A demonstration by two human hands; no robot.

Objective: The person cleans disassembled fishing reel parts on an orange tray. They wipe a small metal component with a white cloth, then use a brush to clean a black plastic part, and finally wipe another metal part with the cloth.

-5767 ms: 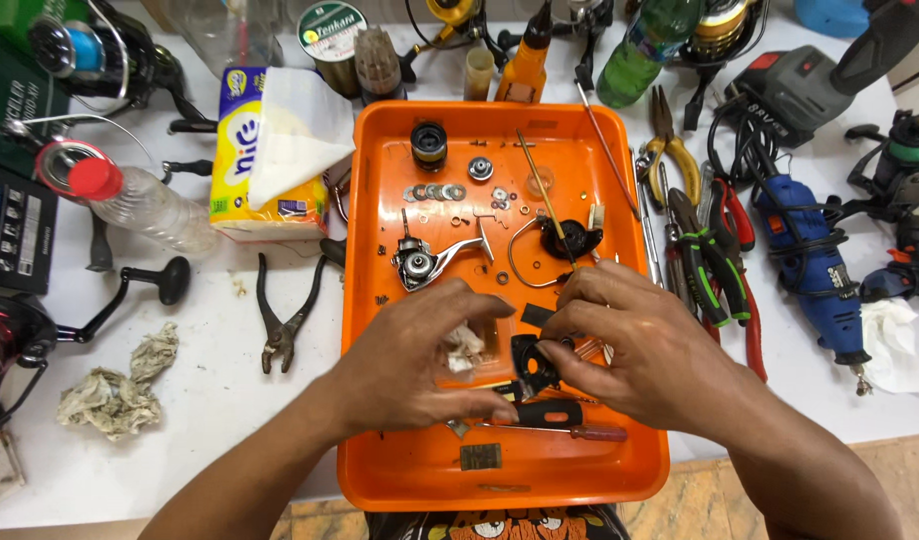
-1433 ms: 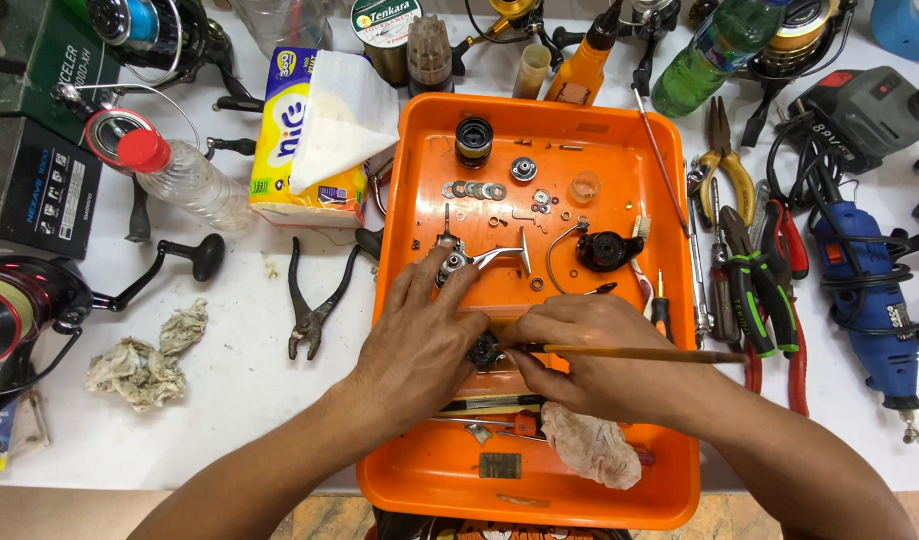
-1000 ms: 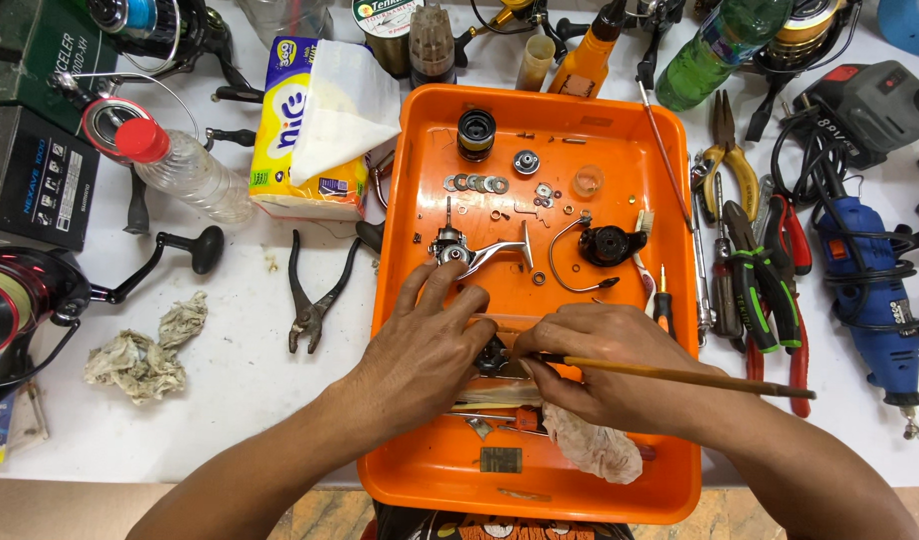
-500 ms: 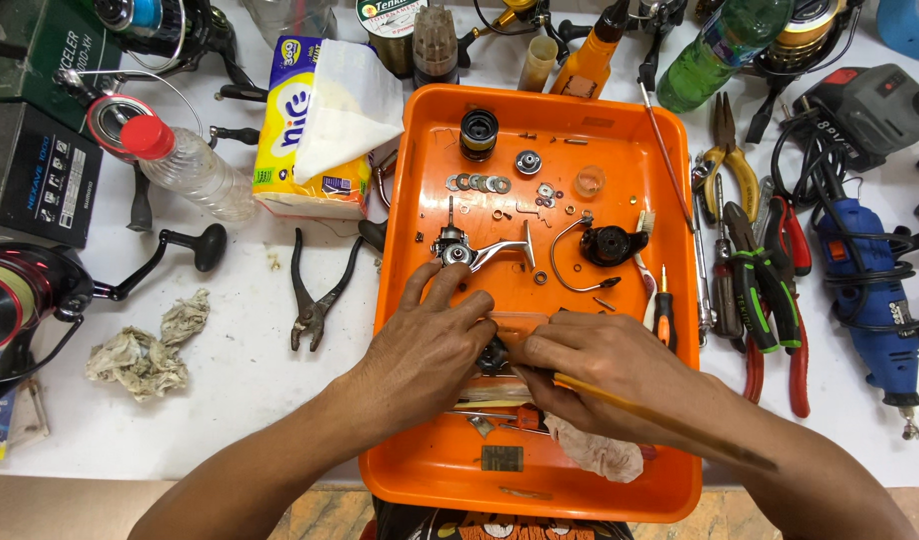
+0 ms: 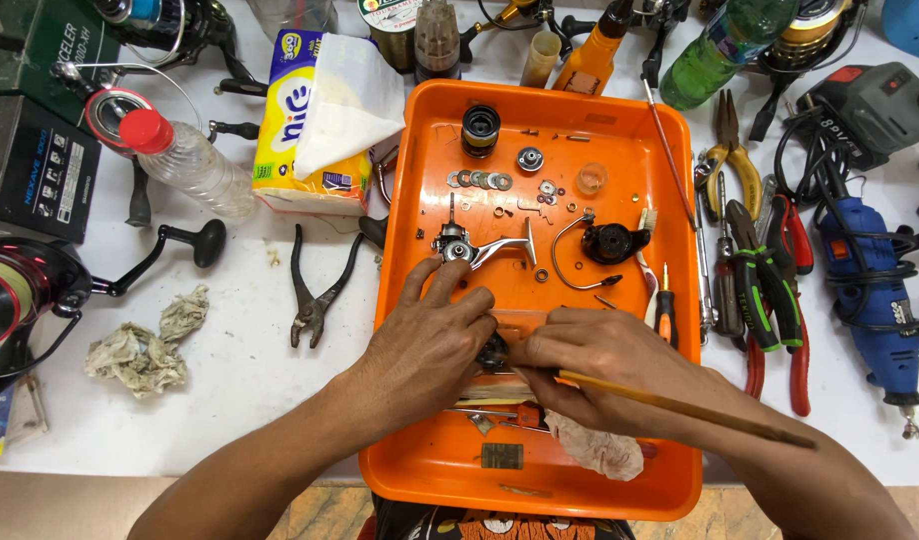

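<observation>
Black, a small reel part [image 5: 494, 350] is pinched between left hand [image 5: 430, 345] and right hand [image 5: 600, 362], fingers closed, a thin wooden stick [image 5: 680, 408] also gripped by the right, palms down over the orange tray [image 5: 420, 180].

Over the orange tray [image 5: 420, 200], the left hand [image 5: 430, 345] and right hand [image 5: 605, 365] meet around a small dark part [image 5: 494, 352], mostly hidden between the fingers. The right hand also grips a thin brush handle [image 5: 680, 408] slanting out to the right. A crumpled rag [image 5: 600, 450] lies just under that hand. Pliers [image 5: 315, 285] rest on the bench [image 5: 240, 360] left of the tray.

yellow tissue pack [image 5: 305, 150] upper left, black box [image 5: 30, 170] far left
</observation>
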